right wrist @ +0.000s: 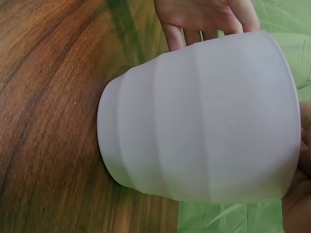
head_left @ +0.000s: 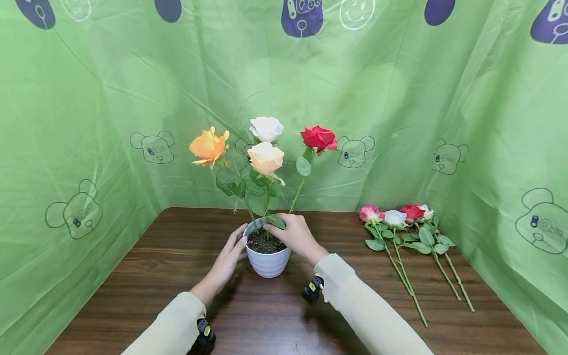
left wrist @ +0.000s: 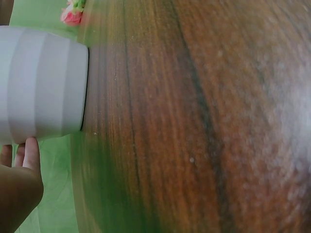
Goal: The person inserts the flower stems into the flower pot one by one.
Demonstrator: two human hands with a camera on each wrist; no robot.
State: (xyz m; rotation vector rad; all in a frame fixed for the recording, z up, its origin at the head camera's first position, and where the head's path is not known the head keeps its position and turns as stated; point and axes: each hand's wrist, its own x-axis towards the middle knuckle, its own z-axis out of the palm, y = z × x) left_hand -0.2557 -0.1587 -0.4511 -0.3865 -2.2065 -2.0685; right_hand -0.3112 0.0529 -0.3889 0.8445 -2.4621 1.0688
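Observation:
A ribbed white flowerpot (head_left: 268, 262) filled with dark soil (head_left: 265, 244) stands upright on the table. An orange rose (head_left: 208, 147), a white rose (head_left: 266, 129), a peach rose (head_left: 266, 158) and a red rose (head_left: 318, 138) rise from it. My left hand (head_left: 230, 252) rests against the pot's left side, fingers fairly straight, thumb near the rim; the left wrist view shows its fingertips touching the wall (left wrist: 43, 82). My right hand (head_left: 296, 234) reaches over the right rim, fingertips low among the stems just above the soil. A leaf and the hand hide whether it pinches a stem.
Several loose roses lie on the brown wooden table (head_left: 337, 305) at the right, including a pink rose (head_left: 371, 213), a white rose (head_left: 395, 218) and a red rose (head_left: 412, 212), stems pointing toward me. A green printed curtain (head_left: 390, 98) encloses the back and sides.

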